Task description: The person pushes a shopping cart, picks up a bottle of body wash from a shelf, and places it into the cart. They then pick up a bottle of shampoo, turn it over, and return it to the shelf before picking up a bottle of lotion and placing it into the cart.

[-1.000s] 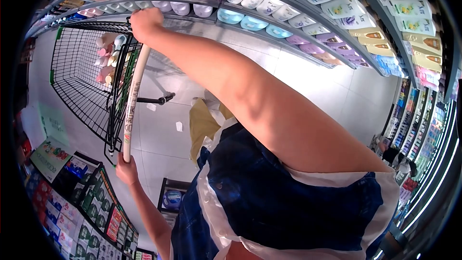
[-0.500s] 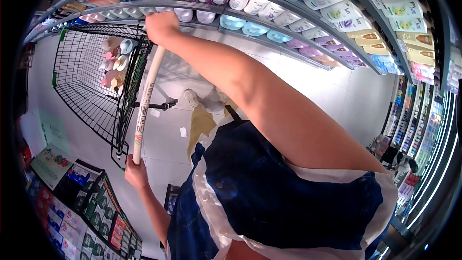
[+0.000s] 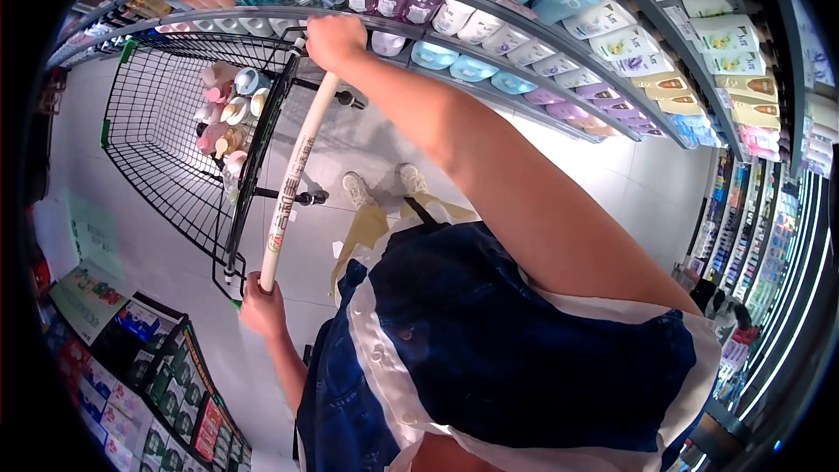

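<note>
A beige handle bar [image 3: 297, 177] with printed lettering runs across the back of a black wire shopping cart [image 3: 149, 170]. My right hand [image 3: 336, 42] is wrapped round its far end, near the shelf. At the near end, my left hand [image 3: 262, 308] has its fingers closed round the same bar. Several pump bottles [image 3: 232, 112] in white, pink and cream lie in the cart's basket, close to the handle side.
Curved shelves [image 3: 489, 0] of bottled toiletries line the top and right. At the lower left stands a display [image 3: 166, 385] stacked with boxed goods. My shoes [image 3: 411, 179] are on pale floor tiles beside the cart. A small white paper [image 3: 337, 249] lies on the floor.
The cart and both my hands on its handle appear further right in view. More bottles show inside the basket, and both my shoes are now visible. Both hands keep their hold.
</note>
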The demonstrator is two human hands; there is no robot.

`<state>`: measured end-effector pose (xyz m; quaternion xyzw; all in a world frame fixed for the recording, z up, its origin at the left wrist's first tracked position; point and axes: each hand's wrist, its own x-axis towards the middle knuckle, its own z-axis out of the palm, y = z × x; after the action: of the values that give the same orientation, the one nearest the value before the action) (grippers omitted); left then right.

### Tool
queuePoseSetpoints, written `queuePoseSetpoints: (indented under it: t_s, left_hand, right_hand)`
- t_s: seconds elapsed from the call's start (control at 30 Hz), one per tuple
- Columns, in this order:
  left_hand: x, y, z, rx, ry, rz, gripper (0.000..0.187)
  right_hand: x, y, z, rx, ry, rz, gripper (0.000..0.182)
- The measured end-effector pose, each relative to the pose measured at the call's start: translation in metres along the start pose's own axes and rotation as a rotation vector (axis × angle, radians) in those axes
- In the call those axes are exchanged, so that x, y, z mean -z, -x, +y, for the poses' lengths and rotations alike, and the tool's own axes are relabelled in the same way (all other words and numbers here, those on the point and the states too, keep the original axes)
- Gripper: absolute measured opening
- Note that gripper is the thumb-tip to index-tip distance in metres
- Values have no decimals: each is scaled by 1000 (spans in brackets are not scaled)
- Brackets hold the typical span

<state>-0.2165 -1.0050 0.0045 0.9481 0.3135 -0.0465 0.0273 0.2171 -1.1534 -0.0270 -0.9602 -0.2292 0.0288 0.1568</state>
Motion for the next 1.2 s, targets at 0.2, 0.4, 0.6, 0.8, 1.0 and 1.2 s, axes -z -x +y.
queuePoseSetpoints:
  t_s: [0.2,0.4,0.6,0.8,1.0,1.2]
  left_hand:
    - [4,-4,7,1,33,-2,15]
    - [2,-3,8,-7,40,14,18]
    - [-1,-1,6,-1,45,8,17]
    - [0,0,7,-9,39,22,21]
    - [2,0,9,-15,46,33,22]
    - [4,1,13,-6,47,43,22]
  right_hand:
    - [3,-5,0,-1,23,11,16]
    - [9,-5,-1,-11,40,-25,15]
    - [6,-6,1,13,47,14,16]
    - [12,-4,-1,18,25,7,15]
    - [18,-3,-4,-18,48,-33,13]
    - [11,-5,2,38,38,13,16]
